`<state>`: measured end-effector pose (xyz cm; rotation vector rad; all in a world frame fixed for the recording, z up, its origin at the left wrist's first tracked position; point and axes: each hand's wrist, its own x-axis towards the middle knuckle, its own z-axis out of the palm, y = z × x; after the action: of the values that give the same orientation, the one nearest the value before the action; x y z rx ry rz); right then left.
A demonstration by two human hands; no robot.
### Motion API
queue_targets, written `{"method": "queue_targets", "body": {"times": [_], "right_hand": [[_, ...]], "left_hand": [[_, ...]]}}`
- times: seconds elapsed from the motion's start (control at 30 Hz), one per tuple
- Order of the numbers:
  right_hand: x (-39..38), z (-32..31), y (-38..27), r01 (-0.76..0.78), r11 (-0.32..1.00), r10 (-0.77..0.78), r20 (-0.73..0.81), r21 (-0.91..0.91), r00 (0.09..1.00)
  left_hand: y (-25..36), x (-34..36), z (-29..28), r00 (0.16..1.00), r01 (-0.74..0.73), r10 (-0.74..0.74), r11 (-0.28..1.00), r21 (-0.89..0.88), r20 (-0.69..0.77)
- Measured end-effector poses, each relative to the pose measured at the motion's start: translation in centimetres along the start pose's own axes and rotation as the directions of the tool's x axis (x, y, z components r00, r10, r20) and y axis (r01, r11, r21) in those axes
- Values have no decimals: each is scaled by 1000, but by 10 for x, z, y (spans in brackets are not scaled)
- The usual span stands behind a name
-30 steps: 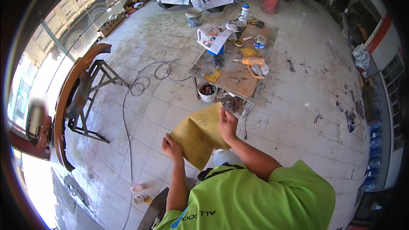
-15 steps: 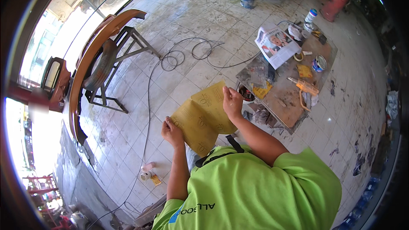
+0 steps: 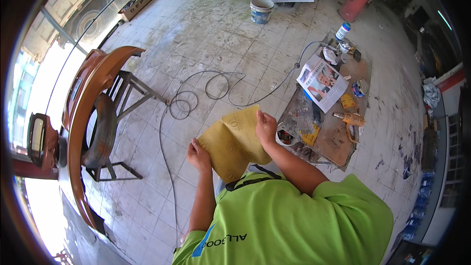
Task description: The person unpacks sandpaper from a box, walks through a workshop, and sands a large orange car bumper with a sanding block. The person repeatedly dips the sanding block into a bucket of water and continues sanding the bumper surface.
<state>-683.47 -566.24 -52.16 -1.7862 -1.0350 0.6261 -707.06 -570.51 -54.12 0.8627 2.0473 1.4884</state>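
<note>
Between my hands is a creased yellow sheet of sandpaper (image 3: 235, 142), its printed backing facing up. My left hand (image 3: 197, 155) pinches its left edge with the thumb on top. The upper right edge is gripped by my right hand (image 3: 266, 127), whose fingers close around it. A fold runs down the middle, so the two halves stand at an angle. The sheet is in front of my green shirt, above the tiled floor.
A low worktable (image 3: 333, 142) at the right bears a newspaper (image 3: 323, 83), a tin (image 3: 359, 88) and an orange heat-gun-like tool (image 3: 351, 119). At left, an orange bumper (image 3: 76, 132) leans by a metal stand (image 3: 140, 88). A black hose (image 3: 169, 176) winds across the floor; a bucket (image 3: 261, 11) stands farther off.
My view has turned, so the bumper, bucket and floor appear farther left and lower. Both hands keep hold of the sandpaper in nearly the same pose.
</note>
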Motion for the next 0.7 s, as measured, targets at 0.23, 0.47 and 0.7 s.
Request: {"method": "queue_targets", "body": {"times": [0.23,0.47,0.7], "right_hand": [[60,59,9,-174,973,162,-91,-154,983],[175,153,-9,-254,961,238,-141,-113,961],[337,246,-23,-249,968,250,-52,28,967]], "left_hand": [[16,90,57,985,-55,27,986,158,170],[12,213,154,978,-77,42,983,168,202],[30,359,213,986,61,-73,995,80,147]]}}
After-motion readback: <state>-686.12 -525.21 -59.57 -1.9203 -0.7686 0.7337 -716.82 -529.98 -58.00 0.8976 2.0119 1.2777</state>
